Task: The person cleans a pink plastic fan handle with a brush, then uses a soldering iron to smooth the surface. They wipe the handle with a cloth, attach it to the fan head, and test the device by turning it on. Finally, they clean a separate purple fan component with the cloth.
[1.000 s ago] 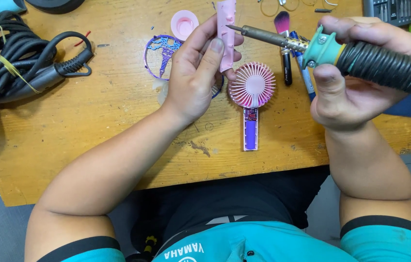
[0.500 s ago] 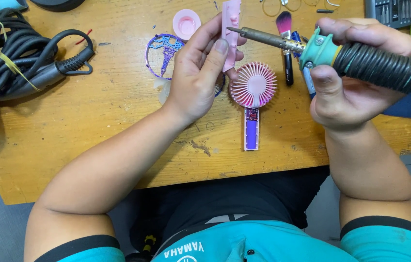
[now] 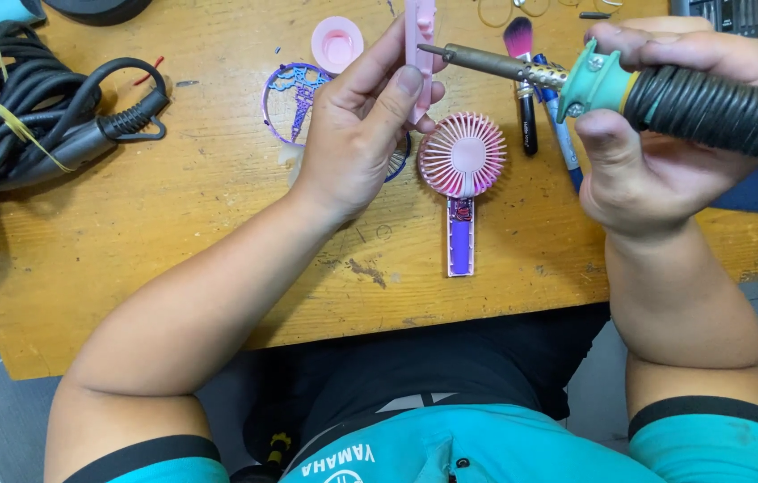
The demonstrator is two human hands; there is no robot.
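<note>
My left hand pinches a narrow pink plastic cover upright over the wooden table. My right hand grips a soldering iron with a teal collar and black ribbed handle, its metal tip touching the pink cover's right side. Below them lies an opened pink hand-held fan with its handle uncovered, showing a purple battery. A purple fan grille lies partly under my left hand.
A bundle of black cable lies at the left of the table. A round pink cap sits at the top. A makeup brush and a blue pen lie right of the fan. The table's front edge runs near my body.
The pink cover and the iron's tip have stayed together, with only a slight shift of both hands. The fan has not moved.
</note>
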